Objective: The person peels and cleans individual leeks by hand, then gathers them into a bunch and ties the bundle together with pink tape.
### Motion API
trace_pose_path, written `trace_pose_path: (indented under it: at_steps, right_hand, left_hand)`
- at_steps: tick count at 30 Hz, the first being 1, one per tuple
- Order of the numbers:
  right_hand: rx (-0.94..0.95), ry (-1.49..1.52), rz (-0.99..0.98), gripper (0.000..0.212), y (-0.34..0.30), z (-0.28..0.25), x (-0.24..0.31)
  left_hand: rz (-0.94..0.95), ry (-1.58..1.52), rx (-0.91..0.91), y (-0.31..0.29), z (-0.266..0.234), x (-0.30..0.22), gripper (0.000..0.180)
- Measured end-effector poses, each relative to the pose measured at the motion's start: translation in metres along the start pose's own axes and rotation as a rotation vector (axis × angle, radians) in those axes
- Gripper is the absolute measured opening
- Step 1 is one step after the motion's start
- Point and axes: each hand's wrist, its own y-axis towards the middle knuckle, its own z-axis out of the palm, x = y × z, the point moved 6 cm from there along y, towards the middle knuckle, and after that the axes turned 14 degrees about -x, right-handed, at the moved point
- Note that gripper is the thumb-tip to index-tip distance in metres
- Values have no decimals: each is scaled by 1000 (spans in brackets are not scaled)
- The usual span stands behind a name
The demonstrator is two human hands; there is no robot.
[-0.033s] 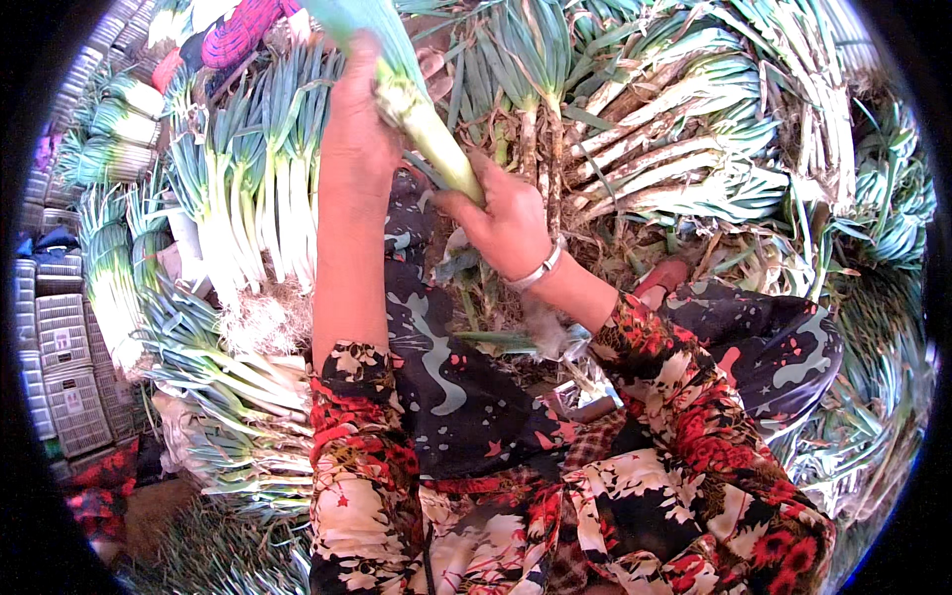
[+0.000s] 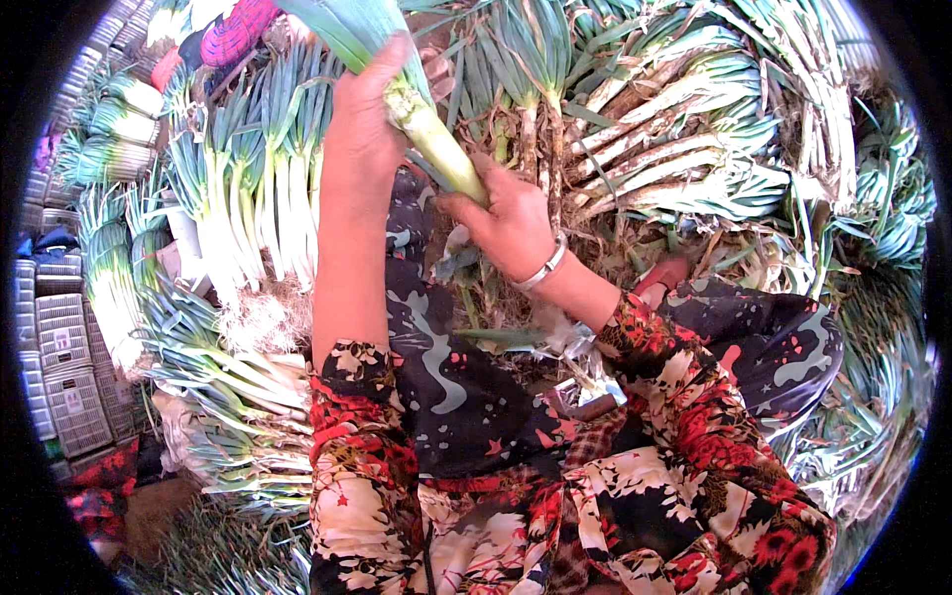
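Note:
A thick leek [image 2: 433, 142] slants across the space in front of me, its green leaves at the far left and its pale stem toward the right. My left hand [image 2: 367, 119] is closed round it where the leaves meet the stem. The fingers of my right hand [image 2: 506, 223] grip the stem's lower end; a bracelet circles that wrist. A ragged ring of torn outer skin shows on the stem between my hands. My right palm hides the leek's root end. Left of my left arm stand cleaned leeks [image 2: 288, 213] with white stems and tangled roots.
Unpeeled, soil-stained leeks [image 2: 654, 149] lie piled at the far right. Bundled leeks [image 2: 119, 134] and grey plastic crates [image 2: 74, 372] line the left side. Loose leaf scraps lie before my lap, near a shiny metallic object [image 2: 585, 392]. Another person's colourful sleeve [image 2: 238, 32] appears at the far left.
The leek's leafy end has swung slightly left, and my left hand has turned a little with it. My right hand has shifted slightly to the right, still on the stem.

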Motion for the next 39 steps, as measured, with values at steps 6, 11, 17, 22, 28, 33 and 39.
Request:
trace_pose_path:
  at_steps: [6, 11, 17, 22, 28, 33, 39]
  right_hand:
    - [-65, 284, 145, 42, 31, -2, -6]
    - [163, 900, 616, 22, 53, 10, -13]
    - [-160, 1012, 651, 12, 39, 6, -18]
    - [-31, 964, 505, 10, 21, -29, -3]
    - [711, 200, 163, 34, -19, -72, 21]
    - [1165, 28, 24, 27, -128, -115, -30]
    - [1369, -427, 130, 35, -194, -182, -110]
  left_hand:
    - [-118, -78, 18, -8, 5, 8, 32]
    - [-100, -196, 162, -16, 29, 10, 38]
    - [-129, 13, 133, -20, 22, 10, 41]
    - [-179, 102, 7, -24, 6, 15, 31]
    - [-248, -35, 9, -21, 12, 24, 25]
    - [-170, -96, -99, 15, -33, 3, 22]
    - [-151, -90, -150, 56, -68, 11, 16]
